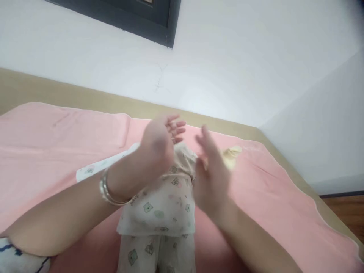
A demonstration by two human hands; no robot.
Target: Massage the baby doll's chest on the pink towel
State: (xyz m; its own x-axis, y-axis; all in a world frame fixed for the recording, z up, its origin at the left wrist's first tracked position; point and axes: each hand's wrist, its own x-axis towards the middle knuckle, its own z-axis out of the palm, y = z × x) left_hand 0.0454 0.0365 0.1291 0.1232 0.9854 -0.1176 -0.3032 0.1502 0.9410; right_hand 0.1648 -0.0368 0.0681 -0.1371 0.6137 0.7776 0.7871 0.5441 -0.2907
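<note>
A small cream garment (163,204) printed with little animals lies on a pink sheet (57,140) in the middle of the view. My left hand (160,142) hovers over its upper part, fingers stretched out and apart, a silver bangle (106,189) on the wrist. My right hand (212,170) is beside the garment's right edge, fingers extended and blurred by motion, holding nothing. A white printed piece (93,168) pokes out to the left under my left forearm.
A small pale yellow item (231,153) lies on the sheet beyond my right hand. A wooden bed frame (85,96) runs along the white wall. A dark frame (136,19) hangs above. Wooden floor (345,210) shows at right.
</note>
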